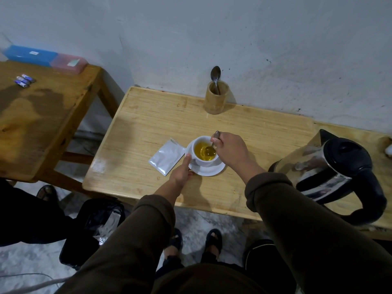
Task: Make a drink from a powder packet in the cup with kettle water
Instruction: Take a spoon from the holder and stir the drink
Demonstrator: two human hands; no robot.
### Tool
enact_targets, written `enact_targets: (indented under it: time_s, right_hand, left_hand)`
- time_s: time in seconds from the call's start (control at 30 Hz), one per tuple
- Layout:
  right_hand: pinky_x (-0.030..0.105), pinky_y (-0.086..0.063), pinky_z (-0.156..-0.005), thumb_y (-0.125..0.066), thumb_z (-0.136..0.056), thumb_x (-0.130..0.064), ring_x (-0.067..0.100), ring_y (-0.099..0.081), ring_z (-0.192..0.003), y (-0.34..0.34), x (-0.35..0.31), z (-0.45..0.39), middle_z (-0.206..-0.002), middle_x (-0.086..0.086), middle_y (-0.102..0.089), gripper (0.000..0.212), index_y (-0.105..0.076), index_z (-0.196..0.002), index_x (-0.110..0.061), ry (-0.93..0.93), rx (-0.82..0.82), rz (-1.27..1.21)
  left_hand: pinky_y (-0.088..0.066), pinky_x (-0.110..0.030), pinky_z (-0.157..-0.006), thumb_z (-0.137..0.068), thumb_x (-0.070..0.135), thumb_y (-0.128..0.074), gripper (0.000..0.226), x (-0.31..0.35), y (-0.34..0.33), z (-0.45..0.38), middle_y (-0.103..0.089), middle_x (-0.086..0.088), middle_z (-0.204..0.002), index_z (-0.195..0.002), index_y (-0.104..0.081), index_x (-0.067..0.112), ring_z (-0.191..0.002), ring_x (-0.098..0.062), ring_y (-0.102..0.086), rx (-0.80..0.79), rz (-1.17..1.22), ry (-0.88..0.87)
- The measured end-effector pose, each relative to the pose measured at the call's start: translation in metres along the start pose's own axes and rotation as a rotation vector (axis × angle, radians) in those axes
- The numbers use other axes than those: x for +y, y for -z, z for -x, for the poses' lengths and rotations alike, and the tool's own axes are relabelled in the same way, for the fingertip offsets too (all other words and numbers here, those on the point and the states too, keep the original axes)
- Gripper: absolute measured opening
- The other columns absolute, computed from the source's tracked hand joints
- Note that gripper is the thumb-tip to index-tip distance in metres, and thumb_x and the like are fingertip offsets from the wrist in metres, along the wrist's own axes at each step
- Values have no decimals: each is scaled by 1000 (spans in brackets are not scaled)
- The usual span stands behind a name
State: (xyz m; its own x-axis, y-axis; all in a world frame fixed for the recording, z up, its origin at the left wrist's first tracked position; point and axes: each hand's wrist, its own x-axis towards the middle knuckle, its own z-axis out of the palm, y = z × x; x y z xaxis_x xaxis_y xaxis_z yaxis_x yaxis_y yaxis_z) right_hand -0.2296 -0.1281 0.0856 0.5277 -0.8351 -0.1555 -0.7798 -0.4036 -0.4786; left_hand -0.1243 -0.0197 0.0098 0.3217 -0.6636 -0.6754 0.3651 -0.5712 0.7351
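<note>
A white cup (198,160) holding yellow liquid stands on a white saucer (212,170) near the middle of the light wooden table (148,124). My right hand (230,149) grips a metal spoon (212,145) whose bowl is dipped in the liquid. My left hand (182,171) rests against the saucer's left rim, thumb by the cup. A silver powder packet (167,159) lies flat just left of the saucer. The steel kettle (331,172) with black lid and handle stands at the right.
A wooden holder (216,98) with a second spoon stands at the back by the wall. A darker table (42,115) at left carries batteries and plastic boxes. A black bin (93,228) sits on the floor below the table's front edge.
</note>
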Motion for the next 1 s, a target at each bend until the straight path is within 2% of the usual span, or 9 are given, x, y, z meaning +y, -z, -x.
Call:
enact_targets:
  time_s: [0.2,0.33,0.43,0.53,0.67,0.77,0.9,1.0]
  right_hand:
    - [39,-50,-90,-48,-95,-25,26,-62,-104,-3,-2,4,-112,6,-72,26,-71,-106,-18,52,10,-64]
    - [29,-48,-88,-56,-91,-24,20,-64,-102,-1,-2,10,-111,4,-73,22,-73,-104,-17,39,-31,-172]
    - [22,-44,-79,-60,-89,-26,18,-65,-95,1,-2,12,-103,6,-74,22,-74,-100,-13,0,-52,-245]
    - [22,-46,-74,-64,-87,-25,14,-65,-83,4,-1,17,-93,8,-76,19,-74,-93,-10,-64,-125,-419]
    - [28,-51,-77,-69,-83,-21,9,-62,-69,6,3,24,-81,2,-73,9,-73,-86,-13,-141,-196,-602]
    - [14,-48,-67,-71,-81,-15,7,-59,-67,9,3,32,-88,3,-71,14,-73,-92,-7,-213,-211,-699]
    - [13,-42,-62,-76,-76,-13,0,-56,-66,16,3,45,-82,0,-68,25,-74,-100,-10,-294,-300,-659]
    - [16,-40,-62,-76,-76,-11,-2,-56,-59,17,6,53,-75,-2,-68,23,-75,-98,-13,-356,-323,-638]
  left_hand:
    - [-41,-27,-90,-96,53,-31,60,0,0,-2,-52,-12,-140,-140,-43,14,-111,-18,-52,-6,6,2]
    - [-45,-21,-76,-97,53,-31,60,-1,-1,-1,-53,-14,-139,-139,-45,13,-106,-17,-52,-7,-5,-2]
    - [-41,-26,-84,-97,52,-31,60,-2,-1,-3,-52,-15,-140,-139,-46,12,-121,-27,-53,0,-20,-8]
    - [-39,-28,-87,-97,53,-30,61,-3,-1,-7,-52,-18,-140,-139,-47,12,-131,-31,-47,2,-25,1]
    - [-40,-30,-90,-97,52,-30,60,-2,0,-6,-51,-17,-141,-139,-47,12,-132,-32,-47,3,-16,5]
    - [-42,-35,-102,-97,52,-31,58,-2,0,-5,-51,-14,-140,-138,-45,13,-131,-31,-48,-3,-8,-8]
    - [-42,-38,-105,-94,57,-31,63,-3,2,-6,-52,-14,-139,-139,-44,16,-128,-30,-50,-17,-35,-17]
    - [-43,-40,-108,-92,61,-32,66,-2,4,-6,-55,-16,-137,-137,-47,15,-124,-29,-54,-37,-38,0]
